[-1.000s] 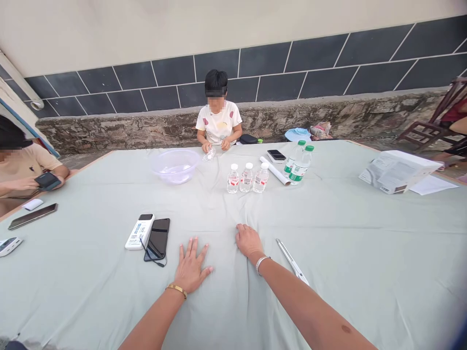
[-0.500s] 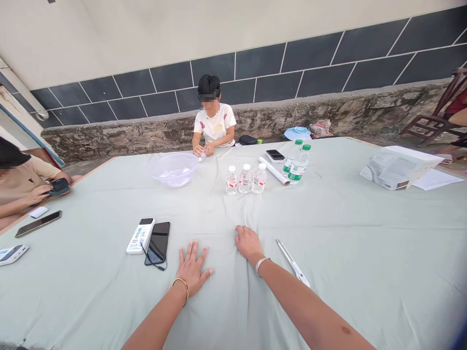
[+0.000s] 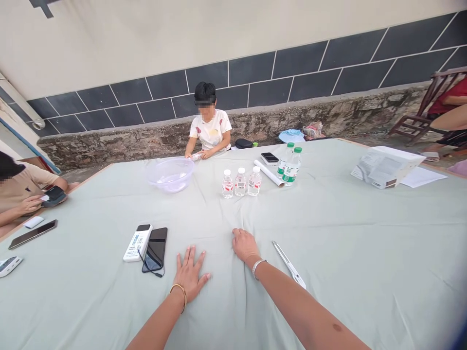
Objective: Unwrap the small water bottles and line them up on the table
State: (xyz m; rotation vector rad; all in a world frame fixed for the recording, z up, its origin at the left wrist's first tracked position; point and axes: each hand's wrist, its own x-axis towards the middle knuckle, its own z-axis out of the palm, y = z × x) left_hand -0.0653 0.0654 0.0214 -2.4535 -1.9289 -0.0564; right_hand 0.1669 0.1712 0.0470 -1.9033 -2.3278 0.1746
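My left hand [image 3: 190, 273] lies flat on the pale green tablecloth [image 3: 346, 253], fingers spread, holding nothing. My right hand [image 3: 243, 244] rests palm down a little further out, fingers curled slightly onto the cloth, with nothing in it. A pair of scissors [image 3: 290, 265] lies just right of my right wrist. A black phone [image 3: 156, 248] and a white power bank [image 3: 137, 242] joined by a cable lie left of my left hand. Three small water bottles [image 3: 240, 182] stand in a row further out.
A clear plastic bowl [image 3: 170, 174], two green-capped bottles [image 3: 288, 166], a paper roll [image 3: 269, 173] and a phone [image 3: 270, 157] stand at the far side. A seated person [image 3: 208, 127] across holds a bottle. Another person [image 3: 18, 192] at left holds a device. A white box [image 3: 386, 166] is at right.
My hands have stayed put on the cloth. The view has shifted slightly. The person across has lowered the bottle towards the table.
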